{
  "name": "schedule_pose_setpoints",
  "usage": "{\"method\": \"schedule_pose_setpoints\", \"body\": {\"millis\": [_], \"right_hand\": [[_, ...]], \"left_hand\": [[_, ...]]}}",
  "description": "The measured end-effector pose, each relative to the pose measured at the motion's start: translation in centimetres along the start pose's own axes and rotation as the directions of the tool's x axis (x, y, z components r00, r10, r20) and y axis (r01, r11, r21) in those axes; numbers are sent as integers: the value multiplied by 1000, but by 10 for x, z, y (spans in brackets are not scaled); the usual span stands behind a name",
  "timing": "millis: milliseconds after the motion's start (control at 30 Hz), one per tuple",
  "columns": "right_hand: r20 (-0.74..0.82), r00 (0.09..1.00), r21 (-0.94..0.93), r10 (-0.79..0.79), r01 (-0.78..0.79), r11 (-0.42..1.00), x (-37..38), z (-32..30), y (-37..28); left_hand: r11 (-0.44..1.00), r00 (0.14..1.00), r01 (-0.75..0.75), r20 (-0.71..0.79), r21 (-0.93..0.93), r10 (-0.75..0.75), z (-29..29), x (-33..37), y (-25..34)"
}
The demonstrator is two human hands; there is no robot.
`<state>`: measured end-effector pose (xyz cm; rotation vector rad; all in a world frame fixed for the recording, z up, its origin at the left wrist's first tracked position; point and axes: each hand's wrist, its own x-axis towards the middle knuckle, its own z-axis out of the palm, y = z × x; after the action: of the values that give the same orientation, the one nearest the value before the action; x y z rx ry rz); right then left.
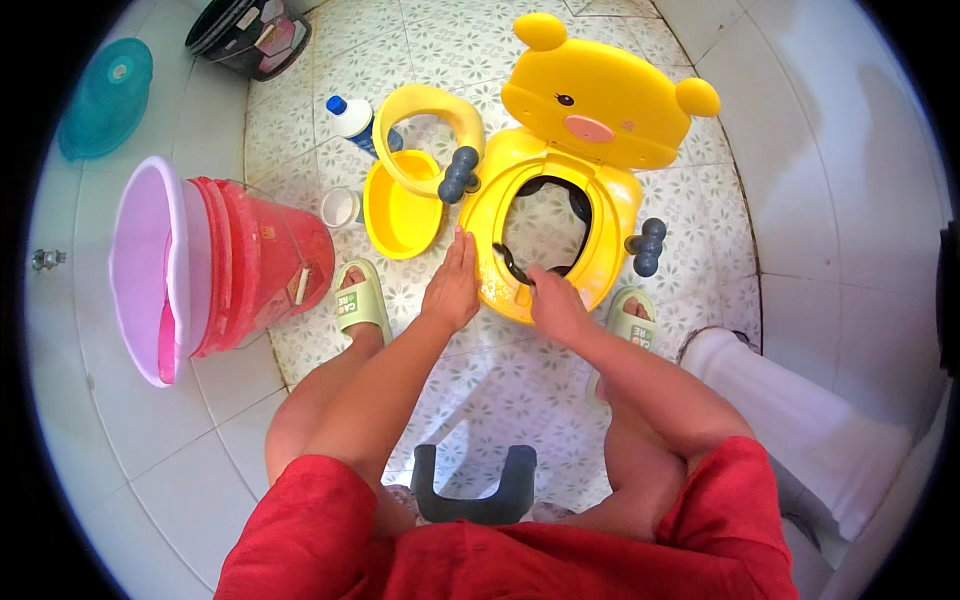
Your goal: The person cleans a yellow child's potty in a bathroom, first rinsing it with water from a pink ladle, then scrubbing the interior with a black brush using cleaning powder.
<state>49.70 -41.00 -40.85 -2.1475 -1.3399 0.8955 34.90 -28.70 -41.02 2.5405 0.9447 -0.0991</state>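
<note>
A yellow child's potty (610,285) with an animal-face lid (600,95) raised stands on the floor before me. Its ring seat surrounds an open hole with dark parts along the inner edge. My left hand (453,290) lies against the potty's left side, fingers stretched out. At the front rim, my right hand (555,303) is closed by a slim curved black piece (510,263), which reaches over the seat's inner edge. I cannot make out its kind, and the fingertips are partly hidden. Dark grey handles (648,247) flank the potty.
Left of the potty are a yellow bowl (405,235), a yellow seat ring (400,105), a blue-capped bottle (350,117) and a white cup (340,207). A red bucket (265,265) with a lilac basin (140,270) stands further left; a black bucket (270,45) is behind. White fixture (790,420) at right.
</note>
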Motion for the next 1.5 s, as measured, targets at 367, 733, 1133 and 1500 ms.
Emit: {"method": "schedule_pose_setpoints", "body": {"millis": [367,733,1133,1500], "right_hand": [[211,977,-105,-38,61,993,-30,-12,20],[157,982,-129,-102,123,984,-2,-10,28],[188,977,-115,-103,126,985,-3,-12,24],[183,964,-160,-194,224,961,-26,-18,36]], "left_hand": [[991,970,116,222,-70,-98,-11,1,-7],[987,982,67,185,-146,-39,-8,1,-14],[962,961,206,221,-179,-164,-9,5,-3],[957,947,235,260,-169,-187,-11,4,-7]]}}
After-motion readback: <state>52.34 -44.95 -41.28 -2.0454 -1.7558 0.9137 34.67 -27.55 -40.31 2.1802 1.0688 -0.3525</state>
